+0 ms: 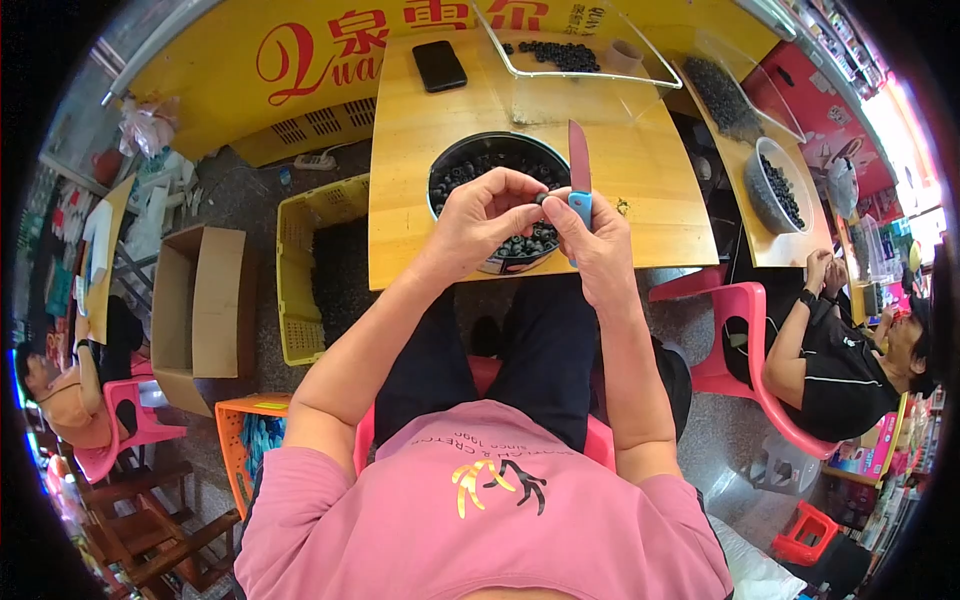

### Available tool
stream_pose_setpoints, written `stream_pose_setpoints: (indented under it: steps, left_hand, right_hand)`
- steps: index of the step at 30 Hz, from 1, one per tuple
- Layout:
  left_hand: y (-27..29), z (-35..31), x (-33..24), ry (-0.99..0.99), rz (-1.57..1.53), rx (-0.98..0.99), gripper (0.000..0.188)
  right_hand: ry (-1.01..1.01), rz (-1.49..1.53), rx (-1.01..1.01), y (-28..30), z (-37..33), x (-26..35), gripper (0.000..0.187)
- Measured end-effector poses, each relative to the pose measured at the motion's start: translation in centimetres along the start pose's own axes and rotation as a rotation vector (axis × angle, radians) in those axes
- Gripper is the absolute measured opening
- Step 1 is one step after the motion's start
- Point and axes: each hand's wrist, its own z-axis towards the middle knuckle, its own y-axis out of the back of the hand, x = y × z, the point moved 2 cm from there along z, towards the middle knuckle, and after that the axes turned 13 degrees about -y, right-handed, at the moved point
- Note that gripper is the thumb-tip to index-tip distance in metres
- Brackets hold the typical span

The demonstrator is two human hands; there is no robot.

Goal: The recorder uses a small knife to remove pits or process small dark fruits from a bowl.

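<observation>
My left hand (480,222) pinches a small dark round piece (541,198) between thumb and fingertips, above the bowl. In my right hand (602,245) is a knife (579,160) with a blue handle and a reddish-brown blade, which points up and away from me. The right thumb also meets the round piece. Below both hands stands a wide round bowl (434,172) on the wooden table (400,220), holding many similar dark round pieces. My hands and wrists hide part of its contents.
Toward the table's far side are a black phone (440,66) and a clear-sided tray (590,76) with more dark pieces. A yellow crate (297,280) and a cardboard box (222,300) stand at left. To the right, a person (840,350) sits beside another bowl (768,212).
</observation>
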Motion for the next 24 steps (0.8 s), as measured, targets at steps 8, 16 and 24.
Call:
stream_pose_setpoints:
  steps: [8, 16, 24]
  left_hand:
    - [0.5, -0.8, -0.1, 0.062, -0.005, -0.047, 0.020]
    - [0.6, -1.2, -0.4, 0.150, -0.041, -0.073, 0.021]
    - [1.2, -1.2, 0.1, 0.141, -0.088, -0.121, 0.018]
  right_hand:
    - [-0.043, 0.019, 0.000, -0.4, 0.0, 0.1, 0.015]
    - [-0.033, -0.034, 0.018, -0.3, 0.2, -0.3, 0.017]
    - [0.460, -0.747, -0.195, -0.3, -0.8, 1.1, 0.019]
